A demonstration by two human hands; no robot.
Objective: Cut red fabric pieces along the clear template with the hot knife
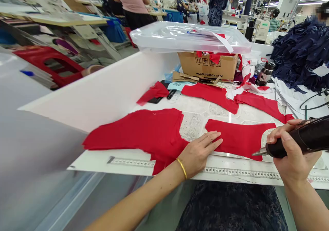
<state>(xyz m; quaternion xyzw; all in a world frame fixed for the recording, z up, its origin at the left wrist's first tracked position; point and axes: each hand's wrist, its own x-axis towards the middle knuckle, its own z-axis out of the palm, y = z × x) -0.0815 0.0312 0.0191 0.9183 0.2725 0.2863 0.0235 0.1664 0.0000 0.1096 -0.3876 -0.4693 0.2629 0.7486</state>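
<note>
Left hand (pixel 196 155) spread flat, fingertips pressing red knit panel (pixel 240 138), whose long axis runs sideways. Right hand (pixel 291 164) grips black-handled metal-tipped tool (pixel 298 143), tip at panel's lower-right edge; right hand is nearer that edge.

The head-worn camera looks forward and down at both hands (pixel 199 154) (pixel 293 152).
</note>
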